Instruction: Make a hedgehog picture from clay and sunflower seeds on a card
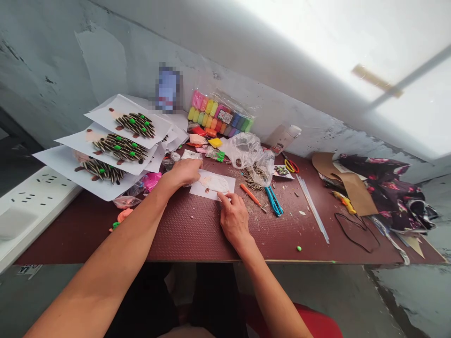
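A small white sheet (211, 184) lies on the dark red table, bearing a flat pale clay shape (220, 182) with a small brown piece at its lower left. My right hand (234, 212) is at the sheet's lower right edge, its fingertips touching the shape's lower edge, fingers bent. My left hand (188, 172) is at the sheet's upper left, fingers closed together near a white packet (191, 154); what it holds, if anything, is hidden.
Stacked sheets with seed hedgehogs (130, 145) stand at the left. Behind are colored clay packs (220, 115), a plastic bag of seeds (260, 166) and a bottle (287, 139). An orange tool (251, 194), blue cutter (274, 202), scissors (291, 165) and clear sticks (313, 209) lie rightward.
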A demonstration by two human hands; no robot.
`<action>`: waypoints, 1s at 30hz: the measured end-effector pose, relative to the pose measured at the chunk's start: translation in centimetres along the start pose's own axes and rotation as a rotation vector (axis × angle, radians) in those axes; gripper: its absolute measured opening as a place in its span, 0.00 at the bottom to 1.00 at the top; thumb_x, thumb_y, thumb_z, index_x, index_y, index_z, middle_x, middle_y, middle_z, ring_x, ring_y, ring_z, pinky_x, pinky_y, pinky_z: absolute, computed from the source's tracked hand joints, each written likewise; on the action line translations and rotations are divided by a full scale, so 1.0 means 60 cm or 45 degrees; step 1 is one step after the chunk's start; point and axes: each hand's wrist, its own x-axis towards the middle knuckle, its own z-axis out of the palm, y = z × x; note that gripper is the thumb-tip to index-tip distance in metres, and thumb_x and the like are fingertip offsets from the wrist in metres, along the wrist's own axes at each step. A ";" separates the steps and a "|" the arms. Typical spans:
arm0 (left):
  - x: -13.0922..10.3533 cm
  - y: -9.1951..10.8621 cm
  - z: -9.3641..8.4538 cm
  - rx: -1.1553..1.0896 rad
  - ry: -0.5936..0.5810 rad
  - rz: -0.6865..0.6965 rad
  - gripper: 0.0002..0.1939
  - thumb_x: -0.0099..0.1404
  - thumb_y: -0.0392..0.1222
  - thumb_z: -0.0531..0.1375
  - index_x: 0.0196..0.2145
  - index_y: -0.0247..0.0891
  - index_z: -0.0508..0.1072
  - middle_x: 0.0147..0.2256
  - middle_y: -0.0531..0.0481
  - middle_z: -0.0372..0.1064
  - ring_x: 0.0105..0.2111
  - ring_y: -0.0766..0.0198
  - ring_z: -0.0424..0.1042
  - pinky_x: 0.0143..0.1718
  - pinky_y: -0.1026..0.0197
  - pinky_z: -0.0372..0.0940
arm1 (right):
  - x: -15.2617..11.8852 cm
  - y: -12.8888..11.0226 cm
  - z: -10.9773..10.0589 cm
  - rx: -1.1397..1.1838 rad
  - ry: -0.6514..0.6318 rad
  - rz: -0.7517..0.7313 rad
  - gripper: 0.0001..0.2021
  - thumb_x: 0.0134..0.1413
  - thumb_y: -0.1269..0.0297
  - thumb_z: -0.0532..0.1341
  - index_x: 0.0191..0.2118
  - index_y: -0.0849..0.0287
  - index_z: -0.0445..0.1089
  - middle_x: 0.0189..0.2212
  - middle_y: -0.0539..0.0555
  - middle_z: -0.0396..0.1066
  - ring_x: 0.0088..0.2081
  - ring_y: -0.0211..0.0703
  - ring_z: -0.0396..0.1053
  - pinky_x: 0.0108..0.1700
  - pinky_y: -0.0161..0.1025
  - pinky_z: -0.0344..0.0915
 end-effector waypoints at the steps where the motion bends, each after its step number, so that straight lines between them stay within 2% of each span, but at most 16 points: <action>1: 0.000 0.000 0.001 0.001 0.003 0.001 0.21 0.61 0.36 0.57 0.51 0.39 0.75 0.53 0.36 0.76 0.52 0.44 0.74 0.47 0.53 0.69 | 0.001 0.000 0.000 -0.006 -0.008 0.005 0.25 0.61 0.79 0.53 0.60 0.55 0.72 0.47 0.60 0.70 0.44 0.49 0.64 0.48 0.44 0.64; 7: 0.001 -0.002 0.002 0.003 0.006 0.002 0.21 0.61 0.36 0.56 0.51 0.40 0.75 0.53 0.37 0.76 0.53 0.45 0.74 0.48 0.54 0.69 | 0.008 -0.004 -0.002 -0.068 -0.068 -0.001 0.24 0.63 0.78 0.52 0.59 0.54 0.73 0.46 0.60 0.70 0.43 0.49 0.64 0.46 0.43 0.63; 11: 0.002 -0.002 0.001 0.012 -0.002 -0.002 0.20 0.62 0.36 0.56 0.52 0.40 0.74 0.53 0.37 0.76 0.53 0.46 0.74 0.48 0.55 0.69 | 0.007 -0.003 0.001 -0.069 -0.043 0.001 0.23 0.63 0.78 0.52 0.58 0.55 0.73 0.46 0.60 0.69 0.42 0.49 0.64 0.45 0.42 0.63; 16: 0.003 -0.003 0.001 0.005 -0.005 -0.004 0.21 0.61 0.37 0.57 0.52 0.40 0.74 0.53 0.37 0.76 0.53 0.45 0.74 0.48 0.55 0.69 | 0.001 0.003 0.005 0.038 0.016 0.017 0.26 0.61 0.80 0.52 0.61 0.57 0.71 0.47 0.61 0.69 0.44 0.49 0.64 0.49 0.43 0.64; 22: 0.002 -0.003 0.001 -0.011 -0.001 -0.004 0.21 0.60 0.36 0.57 0.51 0.39 0.75 0.52 0.36 0.76 0.52 0.44 0.74 0.48 0.53 0.69 | 0.003 0.000 0.002 -0.007 -0.024 0.015 0.25 0.62 0.79 0.52 0.58 0.52 0.74 0.46 0.60 0.69 0.42 0.48 0.64 0.45 0.42 0.63; 30: 0.000 -0.001 -0.002 0.002 -0.010 -0.001 0.21 0.61 0.36 0.57 0.52 0.39 0.75 0.53 0.36 0.76 0.53 0.44 0.74 0.47 0.54 0.69 | -0.003 0.005 0.005 0.077 0.039 0.042 0.27 0.61 0.81 0.50 0.60 0.55 0.72 0.46 0.59 0.70 0.44 0.47 0.65 0.48 0.42 0.64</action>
